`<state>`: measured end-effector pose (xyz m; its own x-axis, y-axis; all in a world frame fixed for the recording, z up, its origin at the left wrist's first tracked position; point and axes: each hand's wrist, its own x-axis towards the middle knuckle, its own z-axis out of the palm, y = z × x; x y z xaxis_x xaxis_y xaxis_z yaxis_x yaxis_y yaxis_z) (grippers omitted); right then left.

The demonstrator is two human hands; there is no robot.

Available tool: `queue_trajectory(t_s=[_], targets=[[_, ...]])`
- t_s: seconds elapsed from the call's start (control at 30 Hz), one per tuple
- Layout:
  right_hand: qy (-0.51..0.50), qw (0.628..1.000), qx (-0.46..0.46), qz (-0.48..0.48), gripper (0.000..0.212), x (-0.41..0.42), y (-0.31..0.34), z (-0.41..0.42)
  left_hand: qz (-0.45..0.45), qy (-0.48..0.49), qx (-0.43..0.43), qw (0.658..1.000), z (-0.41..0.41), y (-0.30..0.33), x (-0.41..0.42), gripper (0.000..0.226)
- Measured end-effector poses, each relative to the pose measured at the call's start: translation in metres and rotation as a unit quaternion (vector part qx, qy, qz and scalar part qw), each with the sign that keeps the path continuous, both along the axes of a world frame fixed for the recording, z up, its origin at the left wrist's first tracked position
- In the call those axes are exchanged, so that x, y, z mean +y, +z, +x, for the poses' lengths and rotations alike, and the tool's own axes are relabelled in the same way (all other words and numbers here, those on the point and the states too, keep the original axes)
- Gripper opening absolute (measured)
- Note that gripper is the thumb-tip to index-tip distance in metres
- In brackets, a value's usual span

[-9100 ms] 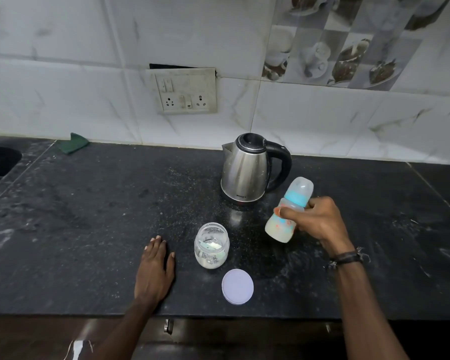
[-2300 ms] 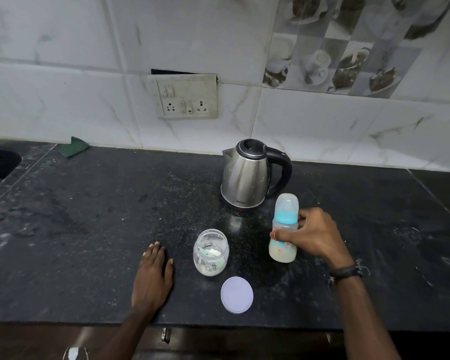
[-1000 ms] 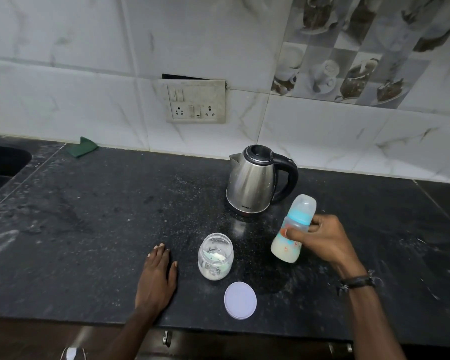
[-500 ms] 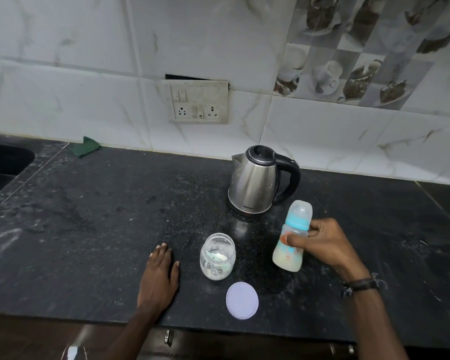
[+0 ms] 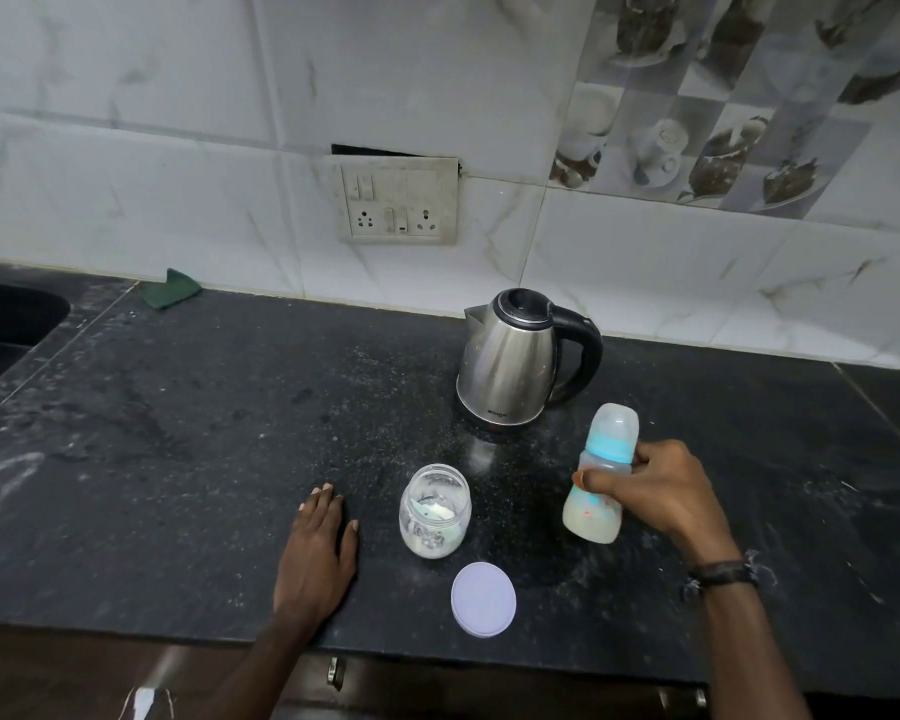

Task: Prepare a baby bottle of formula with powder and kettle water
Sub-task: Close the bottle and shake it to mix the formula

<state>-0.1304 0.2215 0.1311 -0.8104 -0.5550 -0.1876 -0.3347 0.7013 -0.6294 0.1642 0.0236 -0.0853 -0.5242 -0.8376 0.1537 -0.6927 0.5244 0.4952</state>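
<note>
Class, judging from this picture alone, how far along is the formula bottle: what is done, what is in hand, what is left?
Done: the bottle is capped and holds milky liquid, so powder and water seem to be in. In hand: the right hand grips it, tilted, probably mixing; the left hand lies flat on the counter. Left: the powder jar stands open, its lid beside it.

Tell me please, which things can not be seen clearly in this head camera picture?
- Steel electric kettle: lid shut, so the water inside is hidden.
- Clear baby bottle with blue collar: the right hand covers its middle; the markings cannot be read.
- Black sink: cut off by the left edge.
- Left hand: palm down on the counter, underside hidden.
- Small glass powder jar: contents too blurred to judge.
</note>
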Motion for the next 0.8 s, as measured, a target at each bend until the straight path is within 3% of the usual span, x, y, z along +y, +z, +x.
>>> queue_trajectory(t_s=[0.07, 0.2, 0.3, 0.4, 0.53, 0.73, 0.8], targets=[[0.004, 0.999, 0.026, 0.026, 0.042, 0.0012, 0.0010, -0.0012, 0.003, -0.001, -0.001, 1.000, -0.0009, 0.0004, 0.0007, 0.065], [0.052, 0.997, -0.057, -0.007, 0.029, 0.0020, 0.0017, 0.0015, -0.002, -0.003, 0.003, 1.000, 0.0004, 0.0002, 0.0002, 0.066], [0.045, 0.999, -0.008, -0.003, 0.038, 0.0006, 0.0011, 0.0024, 0.002, -0.003, -0.001, 1.000, 0.0001, -0.0011, 0.0004, 0.067], [0.062, 0.997, -0.052, -0.016, 0.032, -0.0009, -0.0009, 0.0068, 0.002, 0.000, 0.005, 1.000, 0.0002, -0.0030, -0.0007, 0.067], [0.061, 0.998, -0.009, 0.032, 0.056, -0.0028, 0.0027, 0.0048, 0.004, -0.001, 0.002, 1.000, 0.0000, -0.0052, -0.0010, 0.067], [0.079, 0.995, -0.065, -0.022, 0.036, -0.0010, 0.0013, -0.0001, 0.006, -0.003, -0.003, 1.000, -0.0003, -0.0058, -0.0016, 0.066], [0.058, 0.998, -0.007, -0.004, 0.043, 0.0010, -0.0014, -0.0013, 0.001, -0.003, 0.000, 1.000, -0.0003, -0.0057, -0.0017, 0.066]])
